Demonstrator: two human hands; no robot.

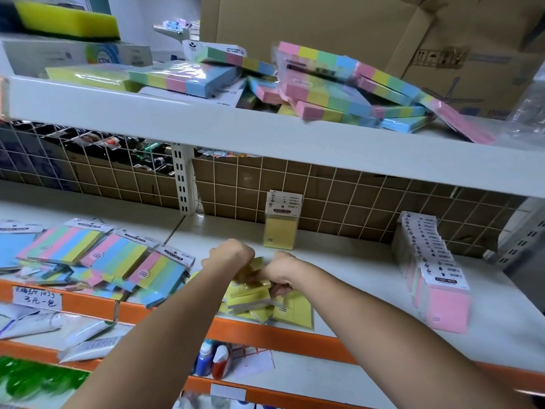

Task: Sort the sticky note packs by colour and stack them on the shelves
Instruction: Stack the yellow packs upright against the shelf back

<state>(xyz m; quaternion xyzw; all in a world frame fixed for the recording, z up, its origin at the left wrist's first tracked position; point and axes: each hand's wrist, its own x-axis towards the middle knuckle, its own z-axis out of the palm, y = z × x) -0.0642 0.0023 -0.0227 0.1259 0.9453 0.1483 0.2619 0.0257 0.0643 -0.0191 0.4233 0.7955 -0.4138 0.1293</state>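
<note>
Both hands met over the yellow packs (250, 302) at the near middle of the shelf (354, 278). The left hand (228, 255) and right hand (280, 274) each had a curled grip on them. Light, stiff, but slick in wrap, they looked best held by the edges.

Cardboard boxes (354, 28) above; yellow sponge (67, 20); glue bottles (212, 361) below

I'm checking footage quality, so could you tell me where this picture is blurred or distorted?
Head view: motion blur smears the lower left corner and the multicolour packs on the upper shelf; wide-angle distortion bows the shelf edges; the standing yellow pack stays fairly sharp.
</note>
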